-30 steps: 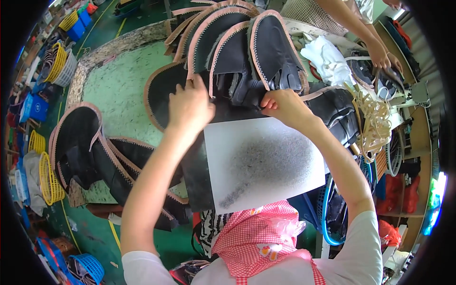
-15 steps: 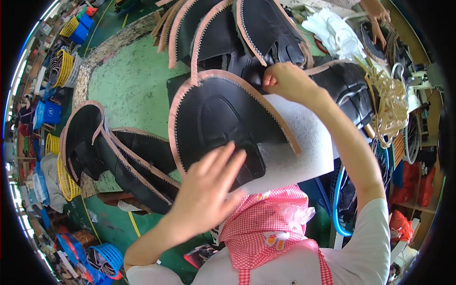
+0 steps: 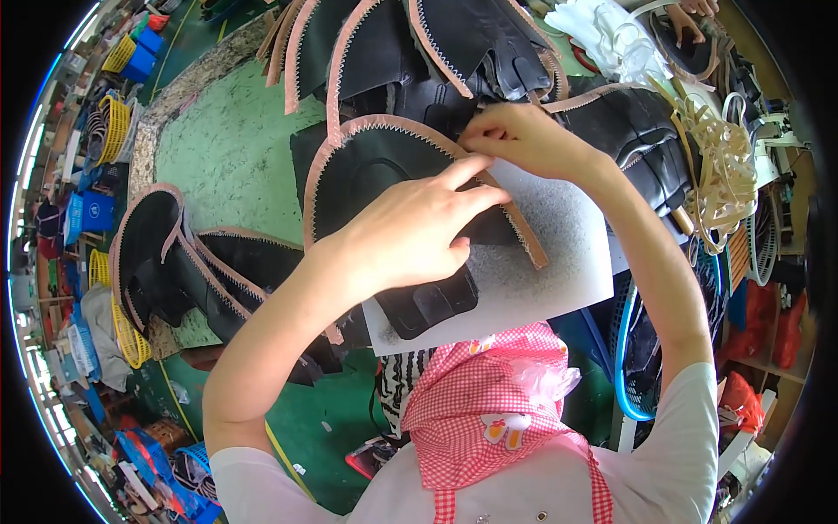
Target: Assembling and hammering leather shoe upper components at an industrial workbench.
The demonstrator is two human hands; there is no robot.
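A black leather-like piece (image 3: 367, 183), with a pinkish strip zigzag-stitched along its curved edge, lies on a white speckled sheet (image 3: 559, 236). Over its middle reaches my left hand (image 3: 419, 223), palm down, fingers apart, fingertips at the strip (image 3: 524, 234) on its right side. At the top right edge my right hand (image 3: 524, 140) is closed, thumb and fingers curled together. Whatever those fingers hold, if anything, is too small to make out. Just beyond both hands a stack of similar black pieces (image 3: 384, 52) overlaps.
More edged black pieces (image 3: 157, 262) lie at the left of the green table (image 3: 227, 148). To the right are a folded black bundle (image 3: 642, 144), cream straps (image 3: 716, 183) and white plastic (image 3: 611, 39). Another person's hand (image 3: 685, 22) shows at top right. A blue-rimmed basket (image 3: 624, 349) stands below right.
My left hand has moved up and right across the black piece to the strip. My right hand has shifted slightly left and stays closed. The view has shifted a little.
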